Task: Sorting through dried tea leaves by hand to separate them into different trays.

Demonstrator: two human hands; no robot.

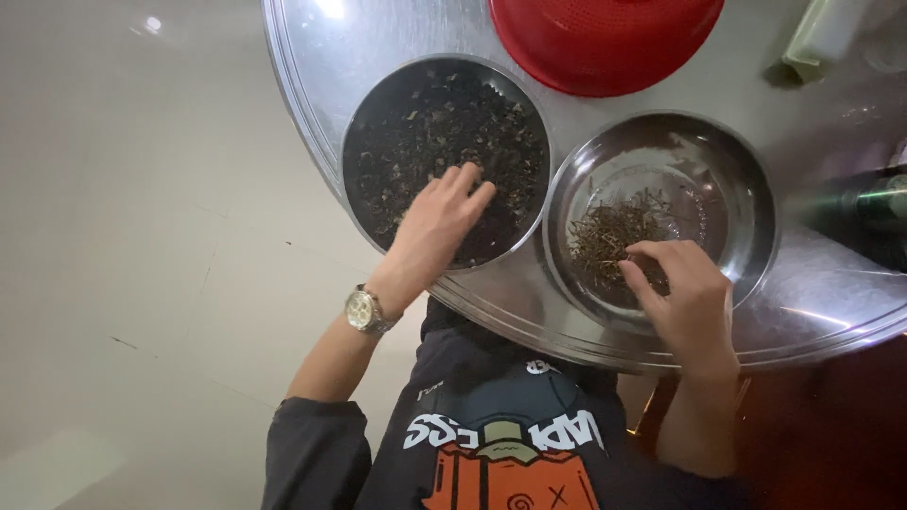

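My left hand (442, 219), with a metal watch (364, 310) on its wrist, reaches into a round steel bowl (364, 123) full of dark dried leaves (425, 123). Its fingers lie flat and slightly spread on the leaves near the bowl's near side. My right hand (688, 295) is over a second steel bowl (746, 189) to the right. This bowl holds a small pile of thin brown stems (605, 231). The fingertips of that hand are bunched together on the edge of the pile.
Both bowls stand on a large round steel tray (312, 57) whose rim curves close to my body. A red plastic colander (605, 42) sits at the tray's far side. A pale object (822, 33) lies at the far right. Light floor tiles (142, 236) are to the left.
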